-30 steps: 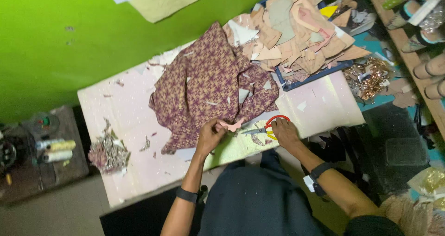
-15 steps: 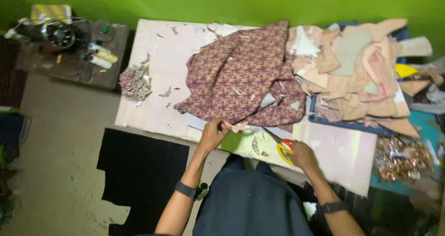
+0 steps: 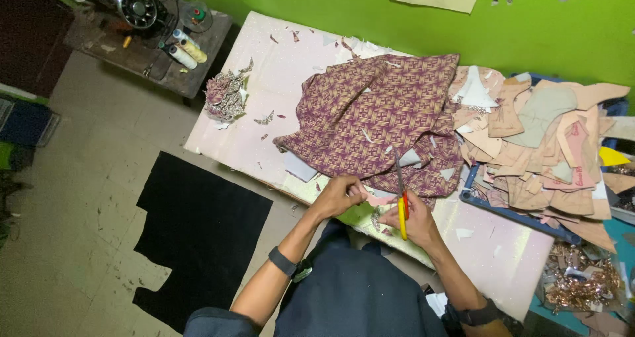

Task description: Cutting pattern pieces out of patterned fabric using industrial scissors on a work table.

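My right hand [image 3: 413, 223] grips scissors [image 3: 401, 198] with yellow and red handles; the blades point up toward the patterned maroon fabric [image 3: 377, 119] spread on the pale pink table [image 3: 264, 112]. My left hand [image 3: 340, 195] pinches a small pinkish piece of material [image 3: 378, 199] just left of the blades, near the table's front edge. Both hands are close together over the table edge.
A pile of tan paper pattern pieces [image 3: 542, 138] lies on the right, partly over a blue tray [image 3: 509, 212]. Fabric scraps [image 3: 226, 95] sit at the table's left end. A sewing machine [image 3: 135, 5] stands at the upper left. A black mat [image 3: 198, 234] lies on the floor.
The view has swung and steadied. My right hand has raised the scissors so that the blades meet the piece in my left hand.
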